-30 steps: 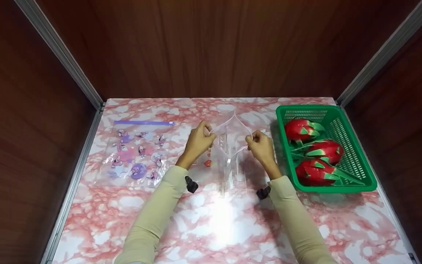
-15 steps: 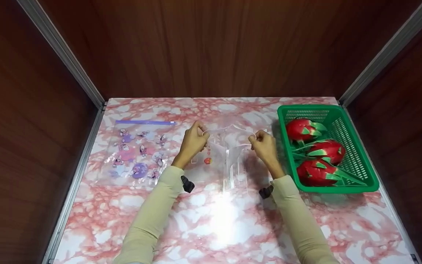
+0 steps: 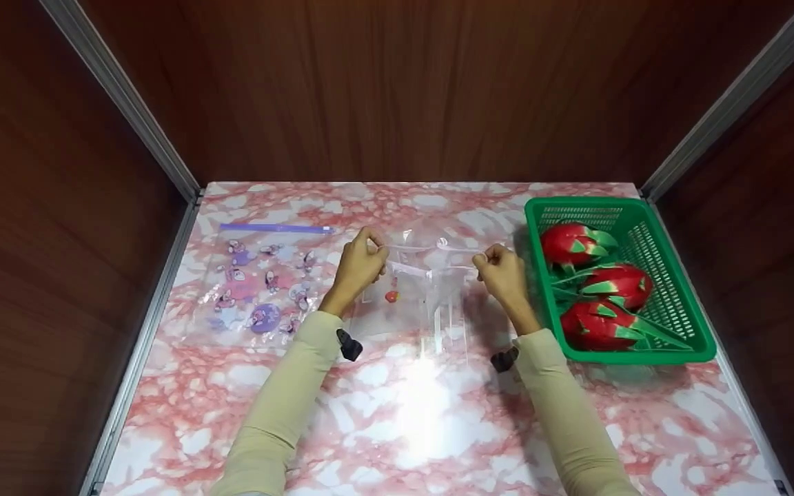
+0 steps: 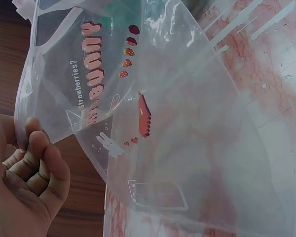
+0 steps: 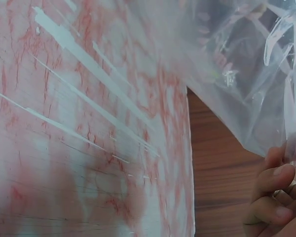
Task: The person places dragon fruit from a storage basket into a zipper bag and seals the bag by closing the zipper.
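My left hand (image 3: 361, 260) and right hand (image 3: 502, 272) hold a clear zip bag (image 4: 202, 133) between them. In the left wrist view the left thumb and fingers pinch one end of its mouth, and strawberries, a bunny and lettering are printed on the film. The right fingers (image 5: 276, 173) pinch the opposite end of the mouth in the right wrist view. Between the hands the two lips of the mouth stand a little apart in the head view, pulled sideways. The bag's body hangs toward me over the table, and no contents show inside it.
Flat on the table at left lies another clear bag (image 3: 259, 282) with a purple slider strip (image 3: 276, 228) and cartoon prints. At right a green basket (image 3: 676, 303) holds 3 red-and-green dragon fruits (image 3: 616, 286). Wood-grain panels (image 3: 397, 89) enclose the back and sides.
My hands have moved apart, the left going left and the right slightly right. The bag's mouth went from a wide diamond to a narrow, stretched gap.
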